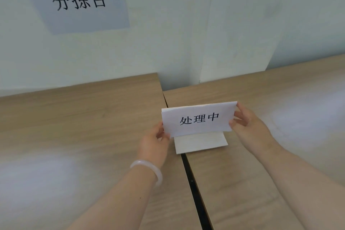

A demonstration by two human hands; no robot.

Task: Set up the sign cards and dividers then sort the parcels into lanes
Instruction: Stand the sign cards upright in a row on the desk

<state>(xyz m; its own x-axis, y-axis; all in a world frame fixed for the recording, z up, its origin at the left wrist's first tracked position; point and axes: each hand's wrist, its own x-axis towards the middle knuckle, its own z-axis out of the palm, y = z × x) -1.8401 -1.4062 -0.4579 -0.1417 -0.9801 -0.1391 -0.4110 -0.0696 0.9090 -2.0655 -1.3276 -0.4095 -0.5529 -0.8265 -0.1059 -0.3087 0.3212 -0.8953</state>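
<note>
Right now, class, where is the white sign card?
Head view, right of centre: the sign card is held at its ends by the left hand and right hand, over the gap between two tables.

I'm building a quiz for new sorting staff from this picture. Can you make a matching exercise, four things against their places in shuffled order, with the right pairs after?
Things
1. bracelet
2. dark gap
3. sign card
4. blue-grey sheet

Places
A. pinched at its ends by the left hand and right hand
B. on the wall, upper left
C. round the left wrist
D. between the left tabletop and right tabletop

Pairs: 1-C, 2-D, 3-A, 4-B
</note>
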